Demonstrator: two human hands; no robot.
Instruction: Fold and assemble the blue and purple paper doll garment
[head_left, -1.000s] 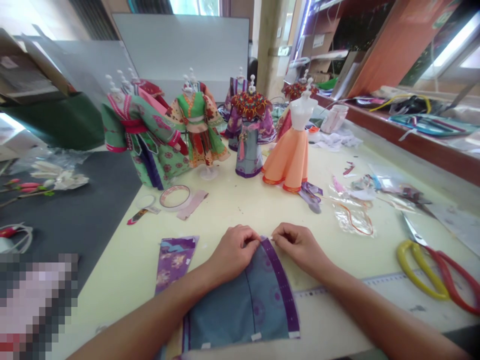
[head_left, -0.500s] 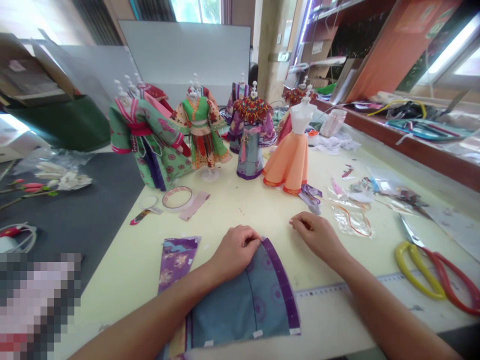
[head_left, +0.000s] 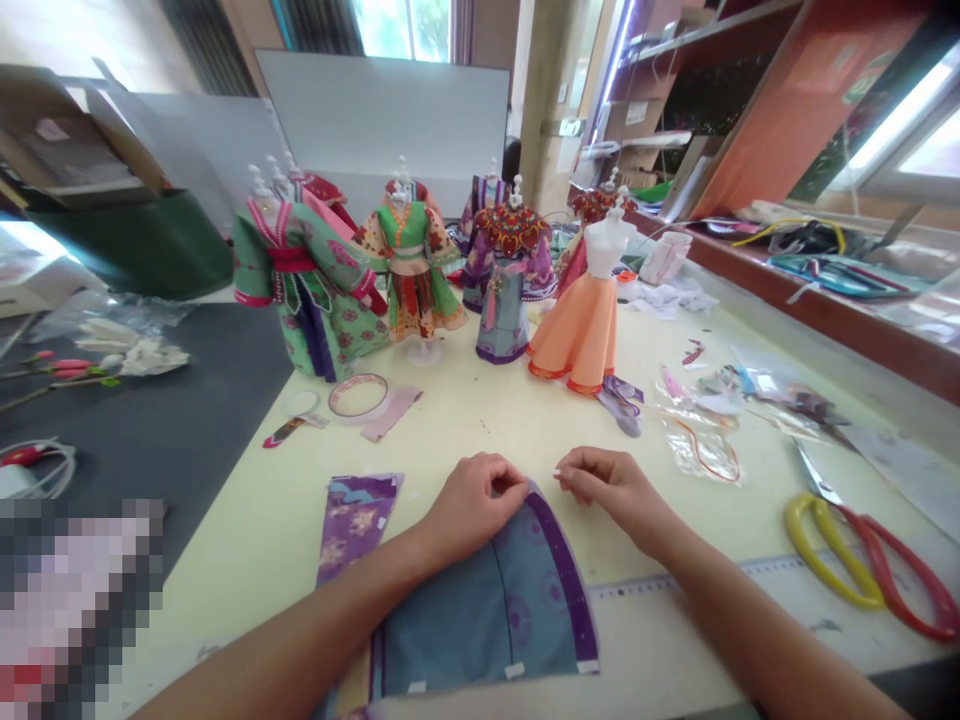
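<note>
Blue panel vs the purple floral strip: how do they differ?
The blue panel is wide; the purple floral strip is narrow.
The blue panel has round purple motifs and a curved border; the purple floral strip has pale flowers.
The left hand's fingers are at the blue panel's top; none touch the purple floral strip.
Both lie on the table.

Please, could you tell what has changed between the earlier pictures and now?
The right hand had moved away from the left hand, rightward and forward; now it has come partly back. A tiny white piece shows in its grip; when it was taken is unclear. The left hand still pinches the top edge of the blue-grey, purple-bordered fabric panel. The yellow-and-red-handled metal scissors lie as before.
</note>
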